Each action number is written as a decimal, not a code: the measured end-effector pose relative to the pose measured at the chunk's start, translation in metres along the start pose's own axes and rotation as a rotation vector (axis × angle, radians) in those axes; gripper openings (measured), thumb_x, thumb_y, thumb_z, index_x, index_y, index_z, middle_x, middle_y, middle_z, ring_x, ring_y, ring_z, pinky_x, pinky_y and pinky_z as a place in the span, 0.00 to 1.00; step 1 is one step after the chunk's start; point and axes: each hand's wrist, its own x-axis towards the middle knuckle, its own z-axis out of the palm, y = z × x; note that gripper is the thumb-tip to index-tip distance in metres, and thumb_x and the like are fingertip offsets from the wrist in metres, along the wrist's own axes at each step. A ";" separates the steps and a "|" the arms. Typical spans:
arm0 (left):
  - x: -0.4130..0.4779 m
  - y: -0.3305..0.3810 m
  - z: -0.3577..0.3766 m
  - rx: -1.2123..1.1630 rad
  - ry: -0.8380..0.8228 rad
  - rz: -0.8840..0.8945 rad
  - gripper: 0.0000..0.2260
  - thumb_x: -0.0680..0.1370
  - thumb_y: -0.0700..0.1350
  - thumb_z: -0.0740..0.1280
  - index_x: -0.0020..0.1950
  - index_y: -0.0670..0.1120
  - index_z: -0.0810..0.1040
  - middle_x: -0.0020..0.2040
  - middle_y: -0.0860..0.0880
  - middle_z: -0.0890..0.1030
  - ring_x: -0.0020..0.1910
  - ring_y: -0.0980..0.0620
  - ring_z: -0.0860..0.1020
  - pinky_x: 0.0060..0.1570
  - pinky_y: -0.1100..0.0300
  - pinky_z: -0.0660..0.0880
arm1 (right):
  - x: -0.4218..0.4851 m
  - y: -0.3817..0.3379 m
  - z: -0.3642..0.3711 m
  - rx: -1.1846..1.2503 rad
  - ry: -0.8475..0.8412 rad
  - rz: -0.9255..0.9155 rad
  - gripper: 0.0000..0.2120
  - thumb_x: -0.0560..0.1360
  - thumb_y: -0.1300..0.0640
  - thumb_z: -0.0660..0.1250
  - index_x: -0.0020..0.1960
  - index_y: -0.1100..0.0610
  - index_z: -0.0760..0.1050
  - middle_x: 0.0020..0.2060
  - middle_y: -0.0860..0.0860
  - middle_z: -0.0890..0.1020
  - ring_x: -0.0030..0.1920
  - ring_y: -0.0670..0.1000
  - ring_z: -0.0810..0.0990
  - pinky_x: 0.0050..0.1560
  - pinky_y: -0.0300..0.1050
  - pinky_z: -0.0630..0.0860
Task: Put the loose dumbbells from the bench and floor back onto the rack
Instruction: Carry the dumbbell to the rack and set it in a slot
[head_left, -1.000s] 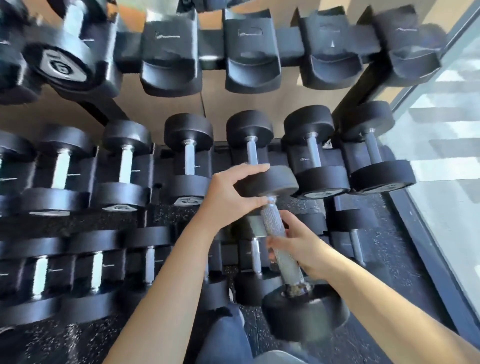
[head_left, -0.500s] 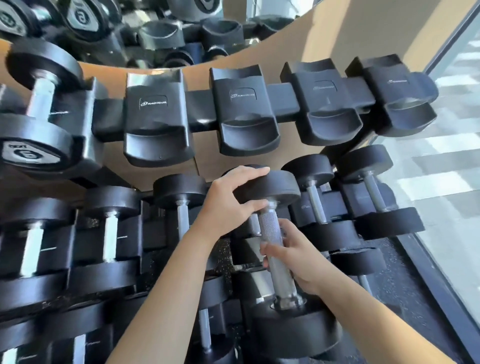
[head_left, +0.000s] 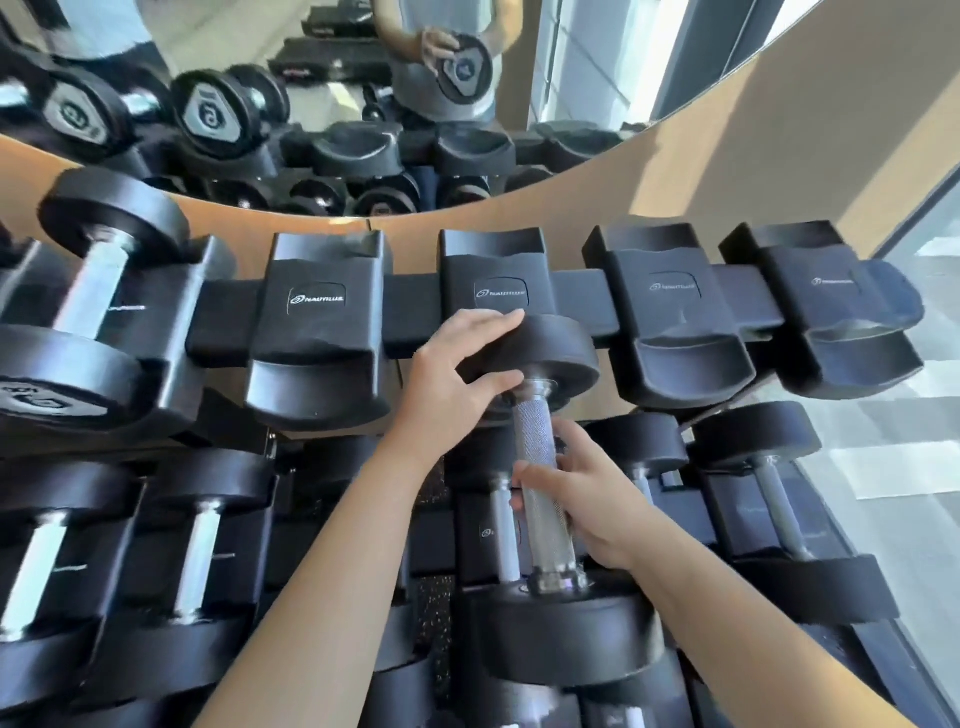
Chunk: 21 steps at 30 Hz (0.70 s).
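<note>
I hold a black dumbbell (head_left: 540, 499) with a knurled steel handle in both hands, in front of the rack's top tier. My right hand (head_left: 582, 493) grips the handle. My left hand (head_left: 457, 384) cups the far head, which hovers at the front of an empty black cradle (head_left: 498, 280) marked Nautilus. The near head hangs low, over the middle tier. The dumbbell rack (head_left: 223, 322) spans the whole view in three tiers.
Empty cradles sit at left (head_left: 317, 322) and right (head_left: 670, 312), (head_left: 831, 301) of the target one. A heavy dumbbell (head_left: 88, 306) fills the top tier's left slot. Lower tiers hold several dumbbells. A mirror (head_left: 311, 104) hangs behind; a glass wall lies at the right.
Both hands have raised the dumbbell from the middle tier's level up to the top tier. Its far head now reaches the empty cradle.
</note>
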 end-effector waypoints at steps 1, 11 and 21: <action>0.008 -0.003 -0.001 0.008 0.006 0.005 0.23 0.68 0.38 0.71 0.62 0.48 0.75 0.57 0.50 0.76 0.59 0.59 0.72 0.64 0.64 0.66 | 0.007 -0.005 -0.001 0.000 0.003 -0.007 0.18 0.75 0.67 0.63 0.62 0.57 0.65 0.39 0.56 0.75 0.31 0.50 0.77 0.38 0.47 0.76; 0.099 -0.033 -0.006 0.058 0.029 0.063 0.22 0.70 0.33 0.70 0.62 0.44 0.75 0.56 0.51 0.74 0.55 0.72 0.69 0.63 0.66 0.66 | 0.082 -0.055 -0.005 0.029 0.059 -0.057 0.14 0.74 0.69 0.62 0.57 0.59 0.64 0.39 0.57 0.74 0.30 0.52 0.75 0.32 0.42 0.72; 0.142 -0.059 -0.003 0.031 0.101 0.051 0.23 0.70 0.31 0.69 0.63 0.45 0.73 0.59 0.51 0.73 0.56 0.69 0.70 0.65 0.67 0.63 | 0.137 -0.074 -0.006 0.101 0.078 -0.060 0.13 0.75 0.70 0.62 0.55 0.58 0.64 0.39 0.57 0.73 0.33 0.52 0.73 0.34 0.42 0.75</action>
